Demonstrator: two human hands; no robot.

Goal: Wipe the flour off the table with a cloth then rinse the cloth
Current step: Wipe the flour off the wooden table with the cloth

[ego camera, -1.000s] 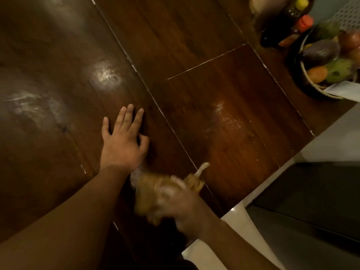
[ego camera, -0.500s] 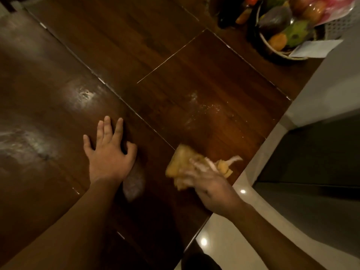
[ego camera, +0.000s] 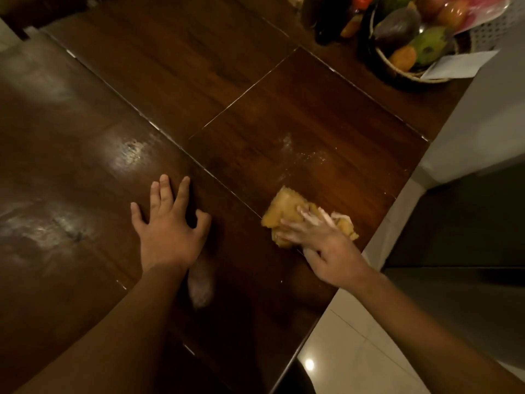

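I'm pressing the yellow cloth (ego camera: 284,212) near the right edge of the table (ego camera: 170,81) under the spread fingers of my right hand (ego camera: 322,241); my left hand (ego camera: 167,231) is lying splayed on the wood. Wiping outward is risking flour (ego camera: 295,155) spilling over that edge.

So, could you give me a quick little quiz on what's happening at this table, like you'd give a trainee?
1. True or false: the left hand presses the cloth.
2. Where does a dusting of flour lie? A. beyond the cloth, toward the fruit basket; B. inside the basket; C. nowhere at all.
3. Fill in: the left hand rests on the ____.
Key: 1 false, the right hand presses it; 2 A; 3 table.
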